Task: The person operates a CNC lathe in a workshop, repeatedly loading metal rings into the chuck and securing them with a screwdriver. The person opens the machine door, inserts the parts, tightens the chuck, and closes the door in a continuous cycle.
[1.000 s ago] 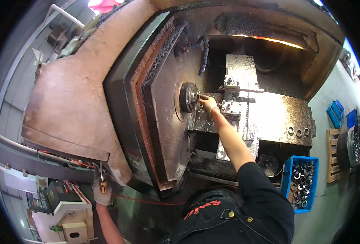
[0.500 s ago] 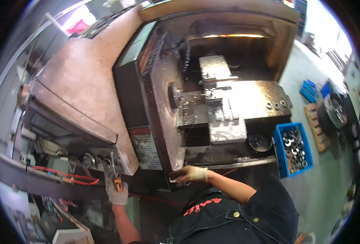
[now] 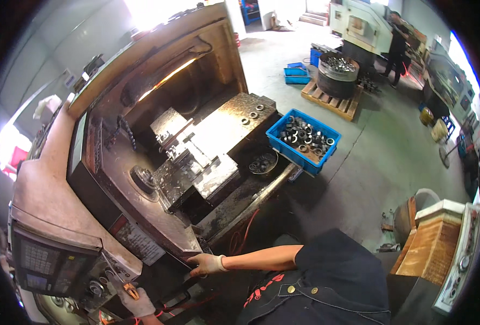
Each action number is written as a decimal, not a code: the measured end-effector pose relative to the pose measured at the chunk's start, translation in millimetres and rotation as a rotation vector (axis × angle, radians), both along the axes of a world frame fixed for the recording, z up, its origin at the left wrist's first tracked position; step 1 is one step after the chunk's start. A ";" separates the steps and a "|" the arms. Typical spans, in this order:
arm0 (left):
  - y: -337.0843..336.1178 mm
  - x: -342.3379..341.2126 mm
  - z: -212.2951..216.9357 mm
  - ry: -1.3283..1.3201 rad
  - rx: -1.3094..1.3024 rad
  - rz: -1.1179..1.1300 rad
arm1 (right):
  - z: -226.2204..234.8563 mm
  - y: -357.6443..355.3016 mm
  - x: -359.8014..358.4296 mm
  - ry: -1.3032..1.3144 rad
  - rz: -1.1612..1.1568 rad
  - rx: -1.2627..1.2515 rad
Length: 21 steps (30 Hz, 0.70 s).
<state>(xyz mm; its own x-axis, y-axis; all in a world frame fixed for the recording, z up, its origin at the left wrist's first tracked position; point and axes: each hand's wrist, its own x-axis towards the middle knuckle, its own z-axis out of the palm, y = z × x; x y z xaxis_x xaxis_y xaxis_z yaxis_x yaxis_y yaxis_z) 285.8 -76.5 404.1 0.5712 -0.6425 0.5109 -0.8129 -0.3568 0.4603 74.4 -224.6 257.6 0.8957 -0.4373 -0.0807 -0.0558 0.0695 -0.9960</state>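
Observation:
My left hand [image 3: 137, 304], in a pale work glove, is closed around a tool with an orange-and-black handle [image 3: 131, 291]. Its long thin shaft points up beside the control panel [image 3: 47, 257], close to the panel's round knobs. My right hand [image 3: 206, 265], also gloved, has its fingers bent at the lower corner of the lathe's dark sliding door [image 3: 137, 203]; their tips are partly hidden. Inside the lathe, the round chuck [image 3: 142, 179] faces the tool slide [image 3: 202, 170]. Several metal rings [image 3: 252, 114] sit on the flat cover behind the slide.
A blue crate [image 3: 310, 160] of metal rings and parts stands at the lathe's right end. A round pan [image 3: 264, 162] of parts lies inside. Beyond are a pallet [image 3: 332, 100] with a drum [image 3: 337, 76] and a person [image 3: 397, 49] by another machine. A rusty-sided machine [image 3: 429, 238] stands right.
The view has swung to the right, bringing in more floor and the far machines. My left hand still holds the orange-handled tool near the panel; my right hand stays at the door's corner.

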 end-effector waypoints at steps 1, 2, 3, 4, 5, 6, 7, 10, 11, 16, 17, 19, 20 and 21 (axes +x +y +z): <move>7.2 -1.2 -17.5 0.115 -0.110 -0.072 | 9.8 1.5 -6.9 0.042 0.001 -0.019; 10.0 -14.9 -31.6 0.235 -0.218 -0.149 | 21.2 0.7 -15.6 0.088 -0.001 -0.039; 12.4 -33.8 -41.4 0.363 -0.320 -0.230 | 26.6 -1.5 -26.3 0.139 -0.007 -0.055; 18.4 -54.5 -49.9 0.409 -0.282 -0.252 | 25.5 -3.3 -35.1 0.124 -0.033 -0.017; 23.0 -78.8 -56.7 0.453 -0.237 -0.276 | 23.2 -4.3 -44.2 0.106 -0.062 0.025; 18.3 -111.1 -58.1 0.606 -0.240 -0.306 | 21.7 -5.5 -53.2 0.089 -0.087 0.063; 13.1 -142.4 -58.9 0.758 -0.236 -0.336 | 21.6 -9.2 -66.2 0.097 -0.098 0.059; -9.0 -202.7 -103.7 0.855 -0.328 -0.624 | -3.4 -28.7 -109.3 0.057 -0.293 -0.125; -19.9 -222.5 -113.8 0.873 -0.375 -0.694 | -19.0 -35.8 -120.7 0.049 -0.321 -0.009; -64.0 -317.5 -101.3 1.202 -0.179 -1.029 | -22.9 -47.4 -225.5 -0.189 -0.743 0.321; -71.3 -332.4 -103.8 1.212 -0.098 -1.078 | -24.8 -44.6 -256.0 -0.201 -0.846 0.597; -89.3 -367.1 -98.9 0.993 0.148 -1.250 | -47.8 -30.7 -323.9 -0.428 -0.992 0.745; -92.1 -386.5 -97.7 1.069 0.240 -1.227 | -62.9 -23.3 -358.3 -0.553 -0.927 0.739; -91.1 -405.0 -101.3 1.147 0.346 -1.200 | -76.3 -12.6 -390.7 -0.676 -0.871 0.732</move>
<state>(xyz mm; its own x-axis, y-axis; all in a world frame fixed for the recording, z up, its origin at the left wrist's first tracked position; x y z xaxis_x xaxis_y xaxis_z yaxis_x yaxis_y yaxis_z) -119.3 -167.6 302.8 -0.3349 -0.9416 -0.0361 -0.0088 -0.0352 0.9993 -316.3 -237.2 181.4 0.3023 -0.9331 -0.1946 0.7702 0.3594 -0.5269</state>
